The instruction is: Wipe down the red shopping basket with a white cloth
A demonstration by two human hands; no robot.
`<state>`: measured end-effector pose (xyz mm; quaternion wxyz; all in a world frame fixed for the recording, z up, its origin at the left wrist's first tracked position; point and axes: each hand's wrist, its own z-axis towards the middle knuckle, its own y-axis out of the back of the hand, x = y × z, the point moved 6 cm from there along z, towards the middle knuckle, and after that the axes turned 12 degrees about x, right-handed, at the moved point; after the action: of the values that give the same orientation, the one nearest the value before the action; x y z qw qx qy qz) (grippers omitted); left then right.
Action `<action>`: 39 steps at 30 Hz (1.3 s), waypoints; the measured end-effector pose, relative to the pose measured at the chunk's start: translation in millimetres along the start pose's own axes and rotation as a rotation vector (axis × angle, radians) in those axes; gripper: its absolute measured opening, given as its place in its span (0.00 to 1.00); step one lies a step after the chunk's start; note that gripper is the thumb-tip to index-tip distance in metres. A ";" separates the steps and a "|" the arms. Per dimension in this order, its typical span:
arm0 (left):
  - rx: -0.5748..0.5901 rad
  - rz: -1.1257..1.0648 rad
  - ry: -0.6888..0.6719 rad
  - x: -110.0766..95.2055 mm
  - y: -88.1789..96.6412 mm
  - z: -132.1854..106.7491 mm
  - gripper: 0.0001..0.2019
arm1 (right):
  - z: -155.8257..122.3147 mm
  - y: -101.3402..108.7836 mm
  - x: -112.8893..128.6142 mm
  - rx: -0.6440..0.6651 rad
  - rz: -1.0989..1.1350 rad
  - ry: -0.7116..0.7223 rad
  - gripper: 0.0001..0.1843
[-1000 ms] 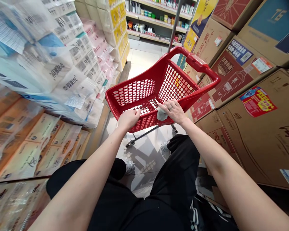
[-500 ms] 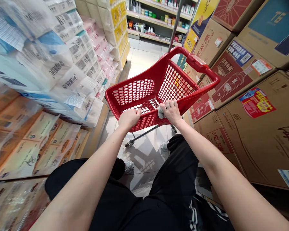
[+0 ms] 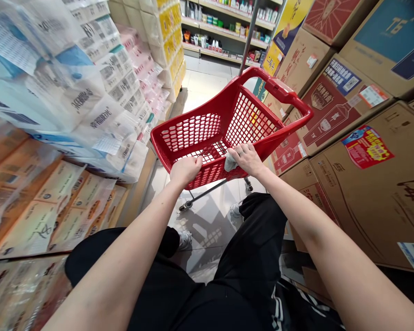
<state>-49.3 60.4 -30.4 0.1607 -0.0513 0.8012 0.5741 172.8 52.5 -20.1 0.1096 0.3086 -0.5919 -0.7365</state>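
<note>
A red plastic shopping basket on wheels stands tilted in the aisle in front of me. My left hand is closed over its near rim. My right hand presses a small pale cloth against the same rim, its fingers wrapped over the cloth. The basket's red handle rises at the far right. I crouch, my knees in black trousers below my arms.
Stacked packs of tissue and paper rolls line the left side. Brown cardboard cartons are piled along the right. The tiled aisle floor runs ahead to shelves of bottles.
My right hand opened flat with the cloth, clenched on it, then slid slightly along the rim. My left hand kept its grip on the rim.
</note>
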 end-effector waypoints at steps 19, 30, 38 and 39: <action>-0.010 0.014 0.035 1.8 -1.1 0.8 0.33 | 9.4 -2.5 13.6 -0.027 -0.003 -0.176 0.26; -0.023 0.011 0.037 1.0 1.0 0.7 0.31 | 19.7 10.7 23.8 0.025 0.033 -0.116 0.12; -0.038 0.013 0.034 2.7 -3.0 2.7 0.31 | 39.9 28.6 47.1 0.157 -0.025 0.203 0.13; -0.035 0.020 0.029 2.8 -3.5 2.6 0.31 | 41.6 28.3 49.6 0.158 -0.028 0.200 0.12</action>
<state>-50.5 61.9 -35.2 0.1424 -0.0544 0.7937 0.5889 103.8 52.1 -5.1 0.1330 0.3965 -0.6297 -0.6547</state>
